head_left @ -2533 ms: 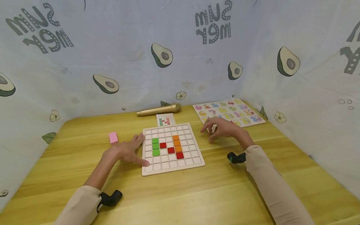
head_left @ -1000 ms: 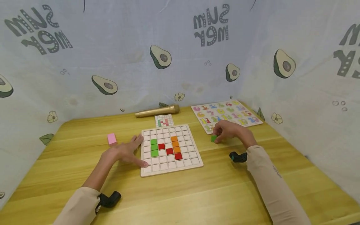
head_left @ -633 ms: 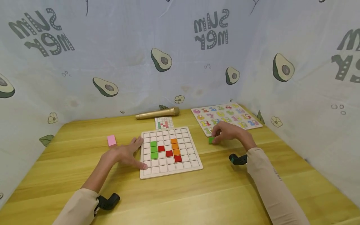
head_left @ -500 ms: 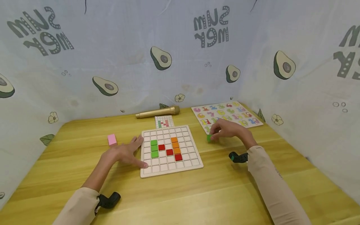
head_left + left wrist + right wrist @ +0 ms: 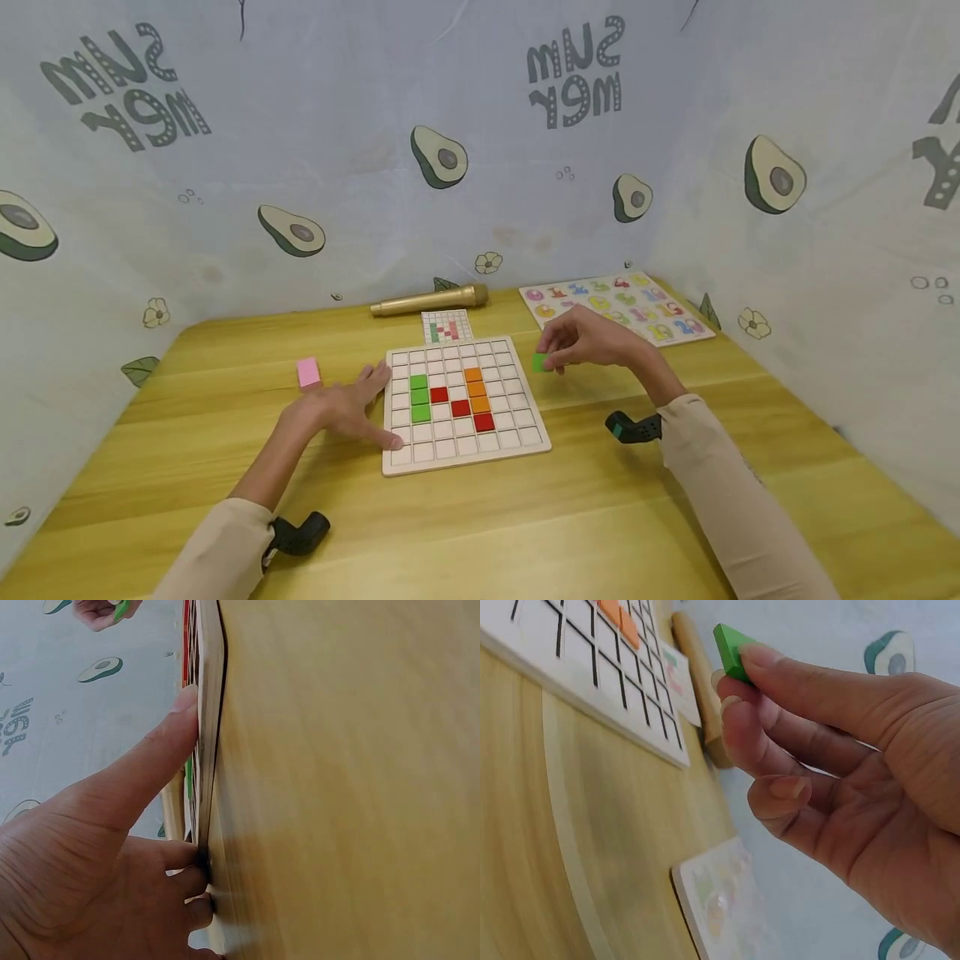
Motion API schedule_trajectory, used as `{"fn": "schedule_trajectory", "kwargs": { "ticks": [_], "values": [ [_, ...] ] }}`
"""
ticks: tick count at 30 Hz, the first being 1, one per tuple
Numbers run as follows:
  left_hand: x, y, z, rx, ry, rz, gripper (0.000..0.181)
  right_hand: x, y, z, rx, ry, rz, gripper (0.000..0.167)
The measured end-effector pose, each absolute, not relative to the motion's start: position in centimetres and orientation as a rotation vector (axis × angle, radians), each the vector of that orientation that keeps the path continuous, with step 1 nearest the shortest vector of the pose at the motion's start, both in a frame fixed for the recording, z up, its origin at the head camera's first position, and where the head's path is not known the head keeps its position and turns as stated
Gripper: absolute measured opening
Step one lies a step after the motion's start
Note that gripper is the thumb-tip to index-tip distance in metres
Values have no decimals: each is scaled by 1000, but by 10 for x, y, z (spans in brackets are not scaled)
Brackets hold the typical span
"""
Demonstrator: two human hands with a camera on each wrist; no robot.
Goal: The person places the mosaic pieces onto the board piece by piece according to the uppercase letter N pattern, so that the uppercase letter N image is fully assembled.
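My right hand [image 5: 592, 337] pinches a green square tile [image 5: 733, 649] between thumb and fingertips, raised above the table just right of the white grid board [image 5: 517, 433]. On that board lie green tiles [image 5: 420, 397], red tiles [image 5: 461, 408] and orange tiles [image 5: 476, 389]. At its left edge rests my left hand [image 5: 341, 412], fingers spread, with the thumb on the board's lower left corner. The left wrist view shows the thumb over the rim and the other fingers against the side. Behind the board lies a small pattern card [image 5: 447, 326] printed with a coloured grid.
A pink block [image 5: 308, 372] lies left of the board. A gold microphone [image 5: 429, 300] lies behind the card. At the back right is a number puzzle board [image 5: 675, 329], partly behind my right hand. A printed cloth [image 5: 360, 167] hangs around the wooden table [image 5: 450, 533].
My right hand has taken hold of the green tile near the number puzzle, lifted it and carried it left toward the grid board. The left hand stays in place.
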State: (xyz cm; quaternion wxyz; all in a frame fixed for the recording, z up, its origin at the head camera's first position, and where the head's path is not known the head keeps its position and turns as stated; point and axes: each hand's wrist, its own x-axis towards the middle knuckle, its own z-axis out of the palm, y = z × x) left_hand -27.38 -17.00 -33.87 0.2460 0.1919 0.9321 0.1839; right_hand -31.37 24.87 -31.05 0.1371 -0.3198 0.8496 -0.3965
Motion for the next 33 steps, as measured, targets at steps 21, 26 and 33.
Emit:
{"fn": "schedule_trajectory", "kwargs": {
  "ticks": [21, 26, 33],
  "values": [
    [-278, -172, -342, 545, 2521, 542, 138, -305, 181, -335, -823, 2376, -1388, 12],
    [-277, -169, -343, 534, 2531, 515, 134, -300, 159, -346, -815, 2363, -1401, 9],
    [-278, -171, -343, 514, 2527, 511, 135, -291, 128, -357, -804, 2365, -1420, 8]
  ]
}}
